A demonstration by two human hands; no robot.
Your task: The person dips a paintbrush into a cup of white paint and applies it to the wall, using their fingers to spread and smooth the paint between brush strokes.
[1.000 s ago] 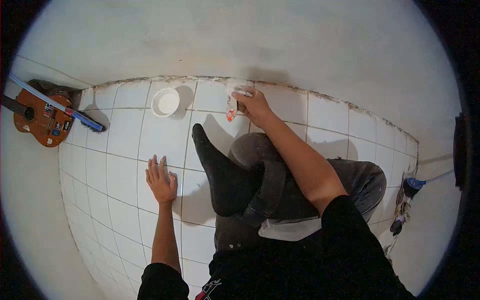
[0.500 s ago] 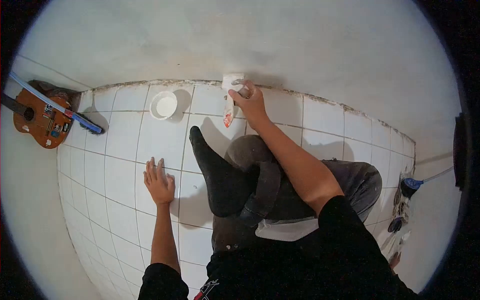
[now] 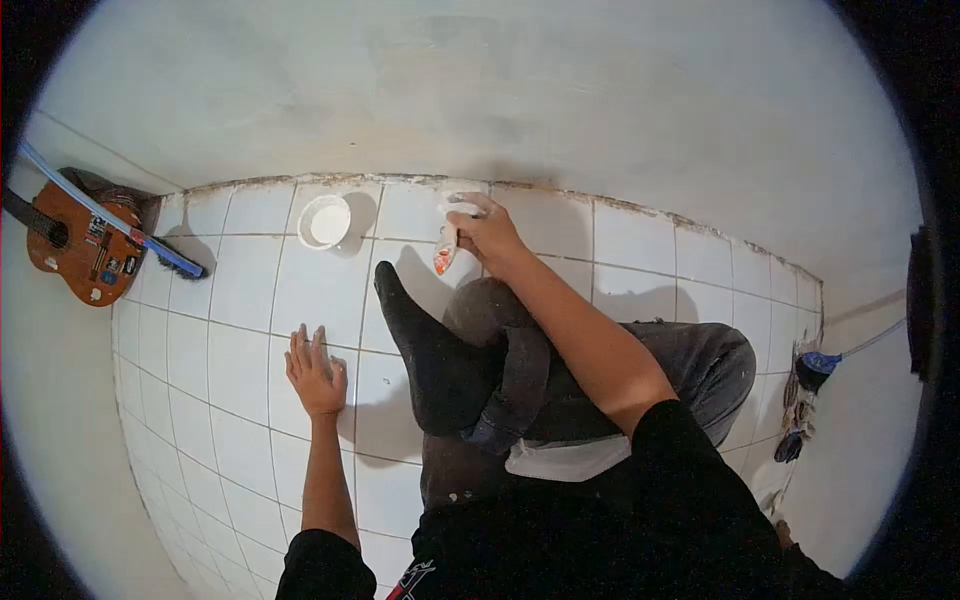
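My right hand (image 3: 487, 232) grips a paintbrush (image 3: 445, 250) smeared white, with a red mark on its handle. The brush's head is partly hidden by my fingers, just in front of the foot of the wall (image 3: 560, 110). A round white tub (image 3: 325, 222) holding white paint stands on the floor to the left of the brush. My left hand (image 3: 317, 375) rests on the white floor tiles (image 3: 240, 370) with its fingers spread, holding nothing.
My black-socked foot (image 3: 440, 370) and bent legs lie between my arms. To the left, a guitar (image 3: 85, 245) and a blue brush (image 3: 175, 258) with a long handle lean in the corner. A blue-headed broom (image 3: 820, 365) is on the right. Dirt lines the wall's base.
My right hand has drawn the paintbrush back a little from the wall, towards me. The left hand stays in place on the tiles. The view has shifted slightly.
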